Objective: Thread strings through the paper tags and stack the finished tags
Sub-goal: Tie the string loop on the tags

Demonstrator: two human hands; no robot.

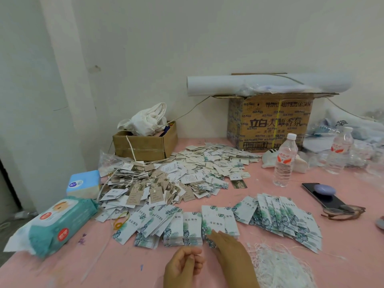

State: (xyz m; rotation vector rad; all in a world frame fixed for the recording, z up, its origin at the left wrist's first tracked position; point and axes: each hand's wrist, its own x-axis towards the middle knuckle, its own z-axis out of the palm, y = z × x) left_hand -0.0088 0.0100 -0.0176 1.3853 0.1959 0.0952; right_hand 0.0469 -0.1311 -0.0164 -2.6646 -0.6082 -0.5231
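Head view: the right hand (pixel 226 249) reaches toward twelve o'clock with its fingers straight and flat, the fingertips touching the near edge of a neat stack of leaf-printed tags (pixel 218 221). At its nine o'clock, the left hand (pixel 184 265) hovers with fingers curled toward the thumb; whether it pinches anything cannot be told. A fan of tags (pixel 280 217) spreads at two o'clock. Loose white strings (pixel 278 265) lie at four o'clock on the pink table (pixel 62 271).

Just a bare left hand (pixel 182 265) and bare right hand (pixel 226 246), forearms too, at the near edge of the pink table (pixel 124 267).
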